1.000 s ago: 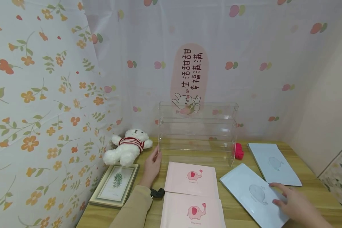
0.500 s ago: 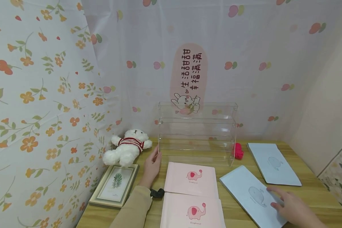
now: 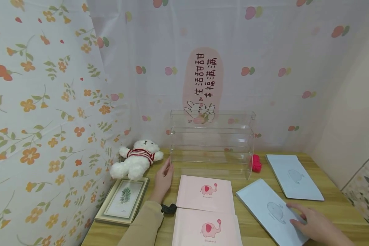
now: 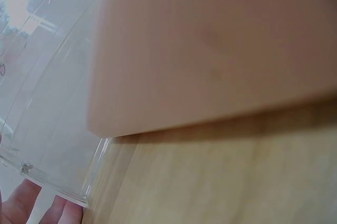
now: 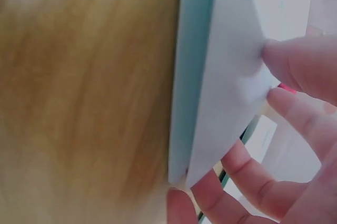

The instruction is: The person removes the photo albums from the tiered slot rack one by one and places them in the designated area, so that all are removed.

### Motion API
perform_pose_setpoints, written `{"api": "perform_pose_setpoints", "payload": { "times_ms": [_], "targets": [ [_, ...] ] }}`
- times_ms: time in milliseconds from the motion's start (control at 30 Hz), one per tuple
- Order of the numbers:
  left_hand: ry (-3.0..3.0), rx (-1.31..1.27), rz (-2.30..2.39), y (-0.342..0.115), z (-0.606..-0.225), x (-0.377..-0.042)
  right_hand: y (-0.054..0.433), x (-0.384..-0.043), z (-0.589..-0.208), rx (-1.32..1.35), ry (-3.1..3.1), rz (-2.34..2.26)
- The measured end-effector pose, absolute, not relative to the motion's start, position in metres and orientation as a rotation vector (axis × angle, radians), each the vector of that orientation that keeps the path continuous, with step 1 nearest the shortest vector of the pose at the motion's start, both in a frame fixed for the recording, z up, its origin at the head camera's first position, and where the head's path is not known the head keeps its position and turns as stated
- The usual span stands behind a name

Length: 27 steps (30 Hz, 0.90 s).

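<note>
My left hand (image 3: 162, 180) rests at the left side of a clear acrylic display rack (image 3: 211, 147). In the left wrist view its fingers (image 4: 21, 200) show straight along the rack's side panel, tips partly hidden. My right hand (image 3: 314, 222) holds a pale blue album (image 3: 275, 208) with a whale drawing by its right edge. Two digits lie on the cover in the head view; other fingers (image 5: 253, 174) reach along its edge in the right wrist view. Two pink elephant albums, the far one (image 3: 187, 191) and the near one (image 3: 187, 227), lie in front of the rack.
Another pale blue whale album (image 3: 283, 165) lies at the back right. A bright red crumpled item (image 3: 256, 163) sits beside the rack. On the left are a white teddy bear (image 3: 135, 167) in a striped top and a framed leaf print (image 3: 124, 198). Patterned cloth hangs behind.
The right hand and the blue album under it have shifted slightly toward me. The left hand stays at the rack; the view has drifted a little.
</note>
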State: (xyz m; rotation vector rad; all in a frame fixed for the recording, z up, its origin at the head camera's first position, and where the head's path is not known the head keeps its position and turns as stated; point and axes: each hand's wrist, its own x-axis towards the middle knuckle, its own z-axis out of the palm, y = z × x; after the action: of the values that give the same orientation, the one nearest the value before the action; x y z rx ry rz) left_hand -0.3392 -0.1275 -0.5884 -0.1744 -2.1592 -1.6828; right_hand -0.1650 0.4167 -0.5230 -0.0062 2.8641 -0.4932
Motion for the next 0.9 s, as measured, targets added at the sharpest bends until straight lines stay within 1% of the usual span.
{"api": "perform_pose_setpoints", "payload": {
  "times_ms": [233, 733, 900],
  "targets": [
    [-2.254, -0.034, -1.739, -0.121, -0.571, -0.332, 0.420, -0.171, -0.525, -0.018, 2.858, -0.462],
    [-2.255, -0.021, -1.743, -0.124, -0.571, -0.333, 0.414, -0.177, -0.516, -0.048, 2.841, -0.330],
    [-2.259, -0.079, -1.686, -0.127, -0.557, -0.335, 0.405, -0.188, -0.510, -0.139, 2.893, -0.223]
  ]
}}
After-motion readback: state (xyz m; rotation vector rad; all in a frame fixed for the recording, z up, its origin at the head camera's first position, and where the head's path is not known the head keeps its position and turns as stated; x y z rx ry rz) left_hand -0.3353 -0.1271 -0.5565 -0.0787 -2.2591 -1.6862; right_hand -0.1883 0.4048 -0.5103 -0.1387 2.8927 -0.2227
